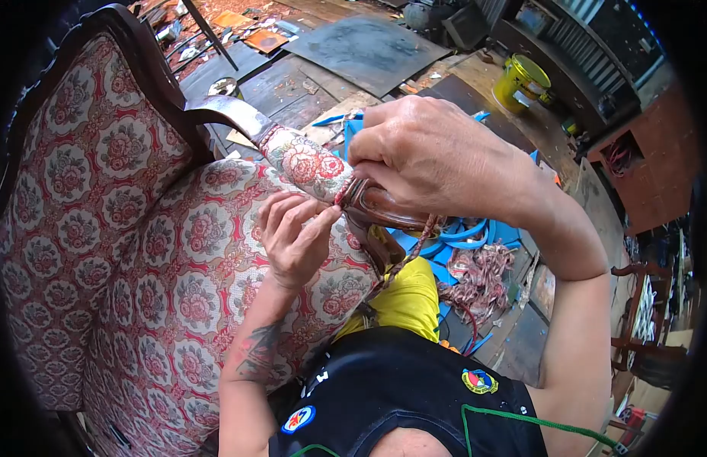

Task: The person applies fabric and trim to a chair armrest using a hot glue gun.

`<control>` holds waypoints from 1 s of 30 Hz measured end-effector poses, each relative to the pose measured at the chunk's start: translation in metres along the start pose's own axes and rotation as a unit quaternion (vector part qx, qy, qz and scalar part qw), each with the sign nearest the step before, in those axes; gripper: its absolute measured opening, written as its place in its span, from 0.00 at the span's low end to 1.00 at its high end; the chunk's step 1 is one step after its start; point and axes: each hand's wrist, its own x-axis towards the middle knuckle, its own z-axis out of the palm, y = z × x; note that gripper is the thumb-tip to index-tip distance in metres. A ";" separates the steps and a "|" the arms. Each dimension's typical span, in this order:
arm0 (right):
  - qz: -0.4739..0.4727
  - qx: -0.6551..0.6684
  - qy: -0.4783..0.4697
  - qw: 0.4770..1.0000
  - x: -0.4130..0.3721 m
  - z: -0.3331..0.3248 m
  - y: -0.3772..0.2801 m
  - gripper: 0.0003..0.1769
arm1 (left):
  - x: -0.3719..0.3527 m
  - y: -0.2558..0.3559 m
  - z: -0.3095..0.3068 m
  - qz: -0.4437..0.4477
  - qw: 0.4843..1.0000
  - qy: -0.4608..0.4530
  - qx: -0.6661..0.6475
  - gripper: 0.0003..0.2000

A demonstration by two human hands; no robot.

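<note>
I see my left hand [296, 240] pinching the braid [403, 263] at the armrest's [308, 164] fabric edge and my right hand [430, 156] clamped over it on top of the armrest, and I judge the slack tail hanging below the armrest could snag and pull it crooked.

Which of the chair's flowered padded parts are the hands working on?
The small armrest pad, not the broad back or seat: the right hand covers its wooden front end, and the left hand pinches braided cord beside it.
</note>
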 end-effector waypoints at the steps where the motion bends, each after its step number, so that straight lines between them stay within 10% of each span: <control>1: -0.024 -0.009 0.003 1.000 0.001 0.001 0.003 0.10 | -0.001 0.004 0.001 -0.001 1.000 -0.002 0.002 0.14; 11: -0.101 0.137 0.078 0.982 0.009 0.030 0.039 0.08 | -0.008 0.053 0.013 -0.178 0.983 0.036 0.005 0.18; 30: -0.109 0.259 0.070 0.957 0.003 0.045 0.070 0.05 | 0.007 0.061 0.009 -0.198 0.978 0.017 0.071 0.14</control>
